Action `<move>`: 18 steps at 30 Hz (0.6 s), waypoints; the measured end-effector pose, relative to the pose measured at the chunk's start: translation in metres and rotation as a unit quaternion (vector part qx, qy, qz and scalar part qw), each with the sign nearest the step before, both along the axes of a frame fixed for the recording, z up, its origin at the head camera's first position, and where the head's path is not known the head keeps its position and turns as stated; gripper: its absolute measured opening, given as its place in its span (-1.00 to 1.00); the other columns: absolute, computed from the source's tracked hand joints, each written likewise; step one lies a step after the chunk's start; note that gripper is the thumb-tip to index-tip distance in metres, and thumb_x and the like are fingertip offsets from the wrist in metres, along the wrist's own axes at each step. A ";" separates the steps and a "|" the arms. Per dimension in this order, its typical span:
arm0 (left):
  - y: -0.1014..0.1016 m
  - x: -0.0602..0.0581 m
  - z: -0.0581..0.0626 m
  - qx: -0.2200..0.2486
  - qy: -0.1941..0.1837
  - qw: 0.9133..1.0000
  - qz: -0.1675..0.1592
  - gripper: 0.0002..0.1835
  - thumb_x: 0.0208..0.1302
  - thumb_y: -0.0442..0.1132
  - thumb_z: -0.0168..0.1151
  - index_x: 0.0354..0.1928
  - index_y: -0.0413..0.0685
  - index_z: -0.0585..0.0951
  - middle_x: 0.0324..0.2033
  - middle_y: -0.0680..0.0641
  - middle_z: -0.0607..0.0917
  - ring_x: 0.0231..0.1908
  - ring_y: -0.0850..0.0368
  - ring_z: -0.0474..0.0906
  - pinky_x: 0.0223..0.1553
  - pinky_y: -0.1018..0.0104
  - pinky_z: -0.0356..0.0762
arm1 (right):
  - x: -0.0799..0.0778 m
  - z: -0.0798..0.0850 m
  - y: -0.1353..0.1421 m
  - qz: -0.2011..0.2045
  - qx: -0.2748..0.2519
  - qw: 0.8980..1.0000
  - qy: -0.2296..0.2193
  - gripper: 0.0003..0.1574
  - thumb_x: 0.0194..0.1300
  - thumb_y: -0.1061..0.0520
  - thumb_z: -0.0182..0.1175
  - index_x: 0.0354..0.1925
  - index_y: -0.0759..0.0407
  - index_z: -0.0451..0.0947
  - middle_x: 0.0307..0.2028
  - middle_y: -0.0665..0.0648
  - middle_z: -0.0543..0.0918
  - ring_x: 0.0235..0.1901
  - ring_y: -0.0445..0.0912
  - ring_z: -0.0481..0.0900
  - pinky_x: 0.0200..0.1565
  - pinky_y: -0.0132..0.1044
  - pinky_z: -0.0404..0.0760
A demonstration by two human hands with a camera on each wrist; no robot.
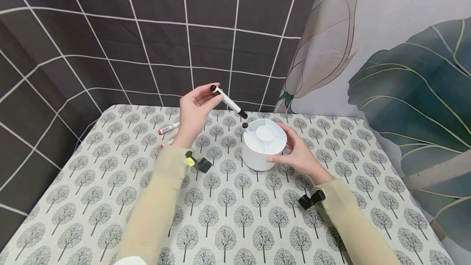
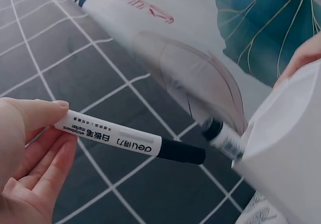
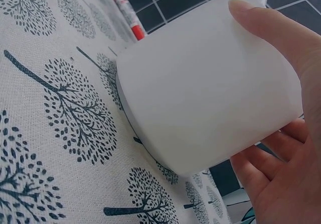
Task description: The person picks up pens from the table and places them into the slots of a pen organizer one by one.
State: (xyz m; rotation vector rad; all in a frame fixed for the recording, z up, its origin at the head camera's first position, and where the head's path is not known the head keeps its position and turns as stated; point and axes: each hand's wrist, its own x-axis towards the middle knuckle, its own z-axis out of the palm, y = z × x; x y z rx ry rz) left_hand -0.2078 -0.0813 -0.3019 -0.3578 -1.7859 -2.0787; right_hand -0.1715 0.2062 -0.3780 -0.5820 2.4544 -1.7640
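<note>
A white whiteboard marker with black ends [image 1: 229, 102] is pinched between the thumb and fingers of my left hand [image 1: 198, 111], raised and slanting down toward a white round pen holder [image 1: 259, 156]. In the left wrist view the marker [image 2: 113, 136] shows its printed label and black cap. My right hand [image 1: 299, 154] grips the pen holder's right side, thumb at the front; the right wrist view shows the holder's smooth wall [image 3: 200, 88]. Another black-capped marker [image 2: 225, 137] stands in a left compartment of the holder, its lower part hidden.
Red-and-white markers [image 1: 168, 128] lie on the tree-patterned tablecloth [image 1: 224, 199], partly behind my left wrist. A dark gridded curtain [image 1: 158, 44] hangs behind the table, and a floral curtain [image 1: 386, 72] at the right. Each wrist wears a black camera strap.
</note>
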 end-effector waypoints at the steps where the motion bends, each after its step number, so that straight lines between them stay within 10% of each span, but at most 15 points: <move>1: 0.003 -0.001 0.000 0.003 0.001 1.000 -0.005 -0.66 0.03 -0.48 0.37 -0.08 -0.32 0.62 -0.17 -0.14 0.69 -0.19 0.04 0.62 -0.05 0.25 0.56 | 0.000 0.000 0.000 0.001 0.000 1.000 0.001 0.32 -0.22 0.27 0.55 0.40 0.23 0.00 0.30 0.19 0.26 0.23 0.03 0.29 0.28 -0.08 0.19; 9: 0.024 -0.020 -0.026 -0.010 -0.007 0.999 -0.040 -0.66 0.02 -0.37 0.42 -0.09 -0.14 0.66 -0.20 -0.07 0.69 -0.18 0.05 0.62 -0.09 0.27 0.58 | 0.000 0.000 -0.001 0.003 0.004 1.000 0.001 0.32 -0.23 0.24 0.56 0.40 0.18 0.01 0.27 0.16 0.30 0.20 0.00 0.33 0.26 -0.09 0.23; 18: 0.039 -0.001 -0.023 -0.056 -0.051 0.994 -0.080 -0.66 0.09 -0.46 0.34 -0.04 -0.36 0.60 -0.15 -0.20 0.67 -0.17 0.04 0.63 -0.08 0.31 0.57 | -0.001 0.000 0.000 0.010 -0.006 1.000 0.011 0.29 -0.21 0.25 0.55 0.39 0.19 0.03 0.26 0.15 0.32 0.20 -0.01 0.34 0.26 -0.02 0.21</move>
